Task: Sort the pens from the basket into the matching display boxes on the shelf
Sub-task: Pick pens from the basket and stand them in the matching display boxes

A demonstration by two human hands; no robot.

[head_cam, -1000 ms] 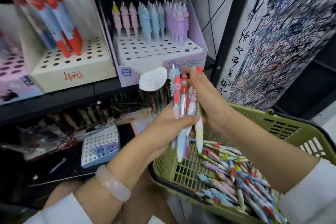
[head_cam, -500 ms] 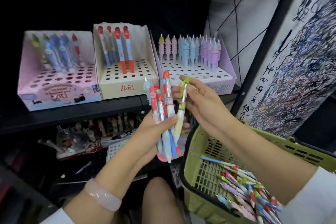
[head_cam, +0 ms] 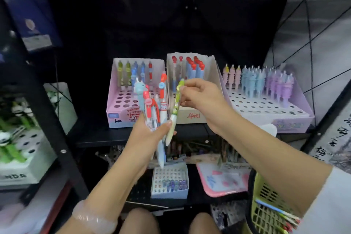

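Note:
My left hand (head_cam: pixel 147 135) grips a bundle of pens (head_cam: pixel 153 104) upright, with red, blue and unicorn tops. My right hand (head_cam: pixel 201 97) pinches the top of a green-topped pen (head_cam: pixel 175 108) whose lower end still touches the bundle. Behind them on the black shelf stand three display boxes: a pink box (head_cam: pixel 117 104) with a few green, blue and red pens, a cream box (head_cam: pixel 210 74) with red-topped pens, and a lilac box (head_cam: pixel 296 119) with pastel unicorn pens. The green basket (head_cam: pixel 266 213) with more pens sits at the lower right.
A black shelf upright (head_cam: pixel 47 112) stands left, with a white box of green panda pens (head_cam: pixel 17 138) beyond it. On the lower shelf lie a small white holed box (head_cam: pixel 169 178) and a pink tray (head_cam: pixel 224 182). A scribbled panel (head_cam: pixel 330 146) rises at right. My knees show below.
The view swung left and up, so the basket slid to the lower right corner. My right hand has drawn the green-topped pen a little away from the bundle, toward the boxes.

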